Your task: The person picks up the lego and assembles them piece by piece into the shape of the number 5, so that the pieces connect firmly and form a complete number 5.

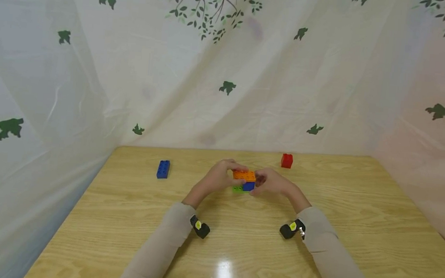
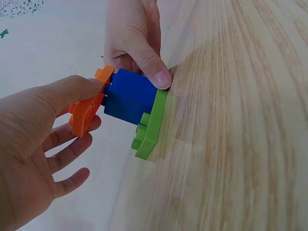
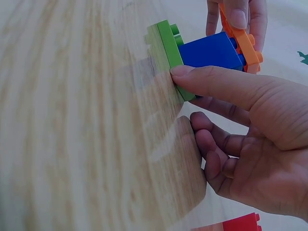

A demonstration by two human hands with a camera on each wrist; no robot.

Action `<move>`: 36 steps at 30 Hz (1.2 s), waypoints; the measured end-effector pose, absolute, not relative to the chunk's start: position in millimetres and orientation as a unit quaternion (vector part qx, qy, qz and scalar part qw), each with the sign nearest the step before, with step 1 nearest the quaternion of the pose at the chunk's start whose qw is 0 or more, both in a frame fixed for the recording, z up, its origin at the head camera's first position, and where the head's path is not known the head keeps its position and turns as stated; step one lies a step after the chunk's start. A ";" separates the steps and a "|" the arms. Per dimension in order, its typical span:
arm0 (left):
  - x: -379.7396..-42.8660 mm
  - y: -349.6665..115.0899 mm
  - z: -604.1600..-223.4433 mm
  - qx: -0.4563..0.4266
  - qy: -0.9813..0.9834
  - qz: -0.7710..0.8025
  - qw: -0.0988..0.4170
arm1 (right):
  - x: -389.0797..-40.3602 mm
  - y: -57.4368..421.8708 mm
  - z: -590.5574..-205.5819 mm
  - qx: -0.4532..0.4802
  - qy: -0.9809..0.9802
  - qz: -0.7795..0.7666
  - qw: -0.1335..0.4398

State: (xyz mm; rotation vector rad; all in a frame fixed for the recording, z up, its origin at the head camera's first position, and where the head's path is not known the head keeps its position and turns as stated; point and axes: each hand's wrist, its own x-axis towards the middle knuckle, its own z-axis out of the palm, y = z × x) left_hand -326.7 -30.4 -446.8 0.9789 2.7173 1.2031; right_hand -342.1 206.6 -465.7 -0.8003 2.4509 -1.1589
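Note:
Near the middle of the table, a flat green toy brick lies on the wood, studs up. A blue block stands on it. Above the blue block is a flat orange brick; some blue studs show in a gap between them. My left hand pinches the orange brick between thumb and fingers, the other fingers spread loosely. From the opposite side my right hand holds the end of the green brick, thumb on its edge and index finger partly hidden behind. Its remaining fingers curl close to the tabletop.
A blue eight-stud-style brick lies at the left of the wooden table. At the back right stands a red block. Behind the table's far edge hangs a pale curtain printed with leaves and birds.

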 end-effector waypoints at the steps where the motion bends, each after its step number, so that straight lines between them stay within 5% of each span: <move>1: -326.5 -30.8 -446.7 0.312 0.868 0.386 0.008 | -341.9 206.3 -465.6 -0.280 0.857 -0.403 0.156; 36: -327.9 -33.9 -447.7 0.319 0.865 0.388 0.004 | -341.2 205.6 -465.0 -0.270 0.860 -0.401 0.163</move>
